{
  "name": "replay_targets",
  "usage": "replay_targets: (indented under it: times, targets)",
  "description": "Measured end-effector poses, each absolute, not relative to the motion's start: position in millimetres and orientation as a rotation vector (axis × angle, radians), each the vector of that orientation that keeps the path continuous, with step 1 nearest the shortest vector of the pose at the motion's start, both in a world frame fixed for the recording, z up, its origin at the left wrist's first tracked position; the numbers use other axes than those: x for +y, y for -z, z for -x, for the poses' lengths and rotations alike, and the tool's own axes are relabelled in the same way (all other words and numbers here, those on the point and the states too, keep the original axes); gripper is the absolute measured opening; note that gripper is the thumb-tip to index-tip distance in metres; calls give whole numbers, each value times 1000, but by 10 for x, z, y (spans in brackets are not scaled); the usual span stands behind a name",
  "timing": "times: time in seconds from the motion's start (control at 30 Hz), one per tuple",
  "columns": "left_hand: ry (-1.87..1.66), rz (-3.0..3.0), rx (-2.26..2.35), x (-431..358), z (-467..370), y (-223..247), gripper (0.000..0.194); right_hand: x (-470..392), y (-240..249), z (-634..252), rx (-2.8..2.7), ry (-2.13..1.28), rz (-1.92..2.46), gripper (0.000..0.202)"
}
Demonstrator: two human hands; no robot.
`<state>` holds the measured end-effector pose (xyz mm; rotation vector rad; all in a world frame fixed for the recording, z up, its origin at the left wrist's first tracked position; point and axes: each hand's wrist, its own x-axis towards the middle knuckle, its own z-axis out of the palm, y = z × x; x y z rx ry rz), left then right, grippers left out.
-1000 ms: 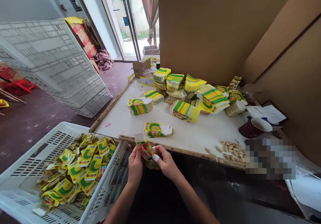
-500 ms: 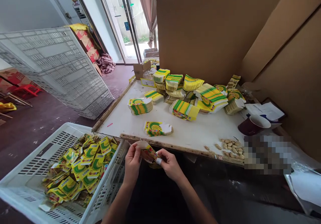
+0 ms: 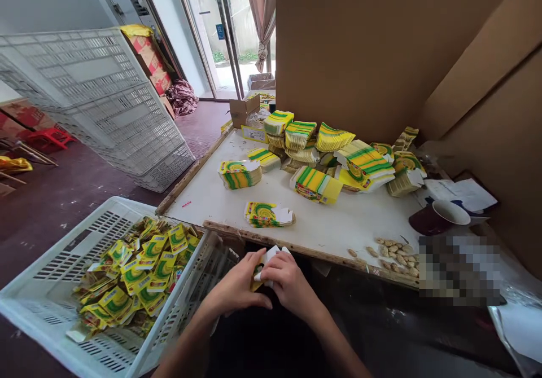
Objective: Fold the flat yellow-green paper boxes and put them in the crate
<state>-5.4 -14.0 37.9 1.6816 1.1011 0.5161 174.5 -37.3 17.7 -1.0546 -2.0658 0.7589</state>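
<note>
Closed on a small yellow carton [image 3: 269, 255], the left hand [image 3: 239, 285] and right hand [image 3: 290, 281] hold it just off the near edge of the worktop [image 3: 339, 225], left thumb stretched sideways, right fingers curled over white flaps. Along that edge, bare surface runs between a stack of flattened cartons [image 3: 262, 213] and unshelled peanuts [image 3: 393, 249]. More carton stacks [image 3: 300, 132] crowd the far edge.

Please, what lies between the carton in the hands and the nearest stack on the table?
The head view shows, from stack to carton, a strip of tabletop and then the wooden edge.
</note>
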Motion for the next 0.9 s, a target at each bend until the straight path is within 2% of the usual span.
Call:
replay_targets:
  times: [0.17, 0.3, 0.4, 0.5, 0.7, 0.9]
  targets:
    - [-526, -1634, 1123, -190, -107, -294, 63, -459, -139, -1811, -1904, -657, 1120, 42]
    - [-632, -1646, 1217, -193, -185, -309, 69, -435, 15, -1843, -1378, -681, 1307, 60]
    - [-681, -1650, 1239, -198, -244, -268, 78, -373, 68, -1825, -1150, -1019, 1220, 55]
    - [-770, -1681, 1232, -205, -272, -193, 73, -334, 53, -1788, -1099, -1261, 1126, 47]
    - [-809, -1821, 1174, -214, -272, -100, 44, -296, 69, -1669, -1084, -1338, 1161, 47]
    - [-712, -1791, 1153, -192, -266, -139, 44, -239, 140, -1571, -1125, -1375, 1109, 46]
